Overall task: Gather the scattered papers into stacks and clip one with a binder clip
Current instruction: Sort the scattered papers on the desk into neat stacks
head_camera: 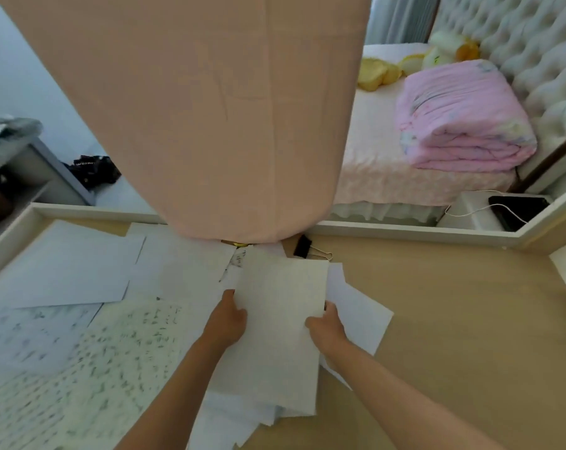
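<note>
Papers (280, 323): a loose bundle held over the tan desk (454, 319), left hand (226, 323) and right hand (327, 329) each pinching a side edge, likely to square them. More sheets (73, 271) lie scattered left. Binder clip (304, 247) waits untouched just beyond the bundle.

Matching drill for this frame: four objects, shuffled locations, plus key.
1 black metal binder clip
2 folded pink quilt
3 white paper stack
4 flat black device

a on the white bedside stand
b held by left hand and right hand
c on the tan wooden desk, near its far edge
d on the bed

Pairs: 1-c, 2-d, 3-b, 4-a
</note>
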### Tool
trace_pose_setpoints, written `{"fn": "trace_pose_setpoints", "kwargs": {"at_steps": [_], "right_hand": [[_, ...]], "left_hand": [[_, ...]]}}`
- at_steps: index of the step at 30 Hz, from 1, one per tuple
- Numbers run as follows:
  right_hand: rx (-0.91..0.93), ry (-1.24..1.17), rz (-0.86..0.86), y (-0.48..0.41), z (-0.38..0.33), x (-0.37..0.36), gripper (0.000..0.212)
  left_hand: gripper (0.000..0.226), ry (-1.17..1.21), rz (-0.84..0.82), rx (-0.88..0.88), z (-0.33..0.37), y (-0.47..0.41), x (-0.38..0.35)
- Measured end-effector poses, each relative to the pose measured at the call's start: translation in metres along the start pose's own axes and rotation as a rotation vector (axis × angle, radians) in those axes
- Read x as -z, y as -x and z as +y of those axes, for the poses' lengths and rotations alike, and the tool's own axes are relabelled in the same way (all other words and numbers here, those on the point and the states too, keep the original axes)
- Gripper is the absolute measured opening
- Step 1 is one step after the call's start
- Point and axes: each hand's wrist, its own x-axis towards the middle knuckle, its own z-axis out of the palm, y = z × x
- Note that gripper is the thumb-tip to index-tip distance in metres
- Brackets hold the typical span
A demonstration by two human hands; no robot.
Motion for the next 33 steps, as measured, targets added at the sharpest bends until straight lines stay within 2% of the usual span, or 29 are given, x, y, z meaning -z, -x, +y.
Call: {"fn": "trace_pose_setpoints", "kwargs": {"at_steps": [5, 7, 9, 11, 14, 16, 17, 18, 21, 23, 25, 27, 30, 33], "right_hand": [[-0.084, 0.113, 0.055, 0.0, 0.007, -0.079, 0.041], [-0.137, 0.274, 0.104, 0.0, 0.011, -0.096, 0.05], [-0.176, 0.425, 0.168, 0.002, 0.013, -0.105, 0.053], [-0.191, 0.371, 0.226, 0.002, 0.013, -0.109, 0.057], [-0.297, 0.121, 0.295, -0.008, 0.015, -0.107, 0.065], [-0.327, -0.013, 0.291, -0.012, 0.014, -0.103, 0.036], [-0.33, -0.015, 0.292, -0.013, 0.012, -0.101, 0.019], [-0.332, -0.007, 0.281, -0.014, 0.01, -0.098, 0.012], [-0.367, 0.02, 0.211, -0.024, 0.006, -0.099, 0.028], [-0.376, 0.137, 0.22, -0.029, 0.002, -0.103, 0.042], [-0.347, 0.191, 0.278, -0.031, 0.004, -0.103, 0.039], [-0.309, 0.039, 0.315, -0.031, 0.006, -0.099, 0.038], [-0.342, -0.116, 0.249, -0.025, 0.009, -0.09, 0.028], [-0.251, -0.048, 0.173, -0.018, 0.012, -0.09, 0.021]], "left_hand": [[0.051, -0.222, -0.062, -0.02, -0.065, -0.027, 0.027], [0.057, -0.356, -0.08, -0.027, -0.08, -0.034, 0.03], [0.062, -0.39, -0.079, -0.018, -0.088, -0.037, 0.031], [0.062, -0.339, -0.077, -0.012, -0.089, -0.039, 0.03], [0.063, -0.284, -0.082, -0.03, -0.089, -0.044, 0.028], [0.065, -0.277, -0.085, -0.032, -0.089, -0.047, 0.028], [0.065, -0.276, -0.085, -0.029, -0.088, -0.049, 0.028], [0.066, -0.274, -0.085, -0.026, -0.089, -0.05, 0.028], [0.071, -0.279, -0.085, -0.024, -0.09, -0.053, 0.028], [0.073, -0.282, -0.082, -0.028, -0.091, -0.055, 0.028], [0.073, -0.271, -0.07, -0.027, -0.091, -0.056, 0.027], [0.072, -0.276, -0.058, -0.033, -0.091, -0.055, 0.026], [0.071, -0.292, -0.046, -0.047, -0.091, -0.054, 0.024], [0.071, -0.292, -0.04, -0.044, -0.09, -0.054, 0.023]]}}
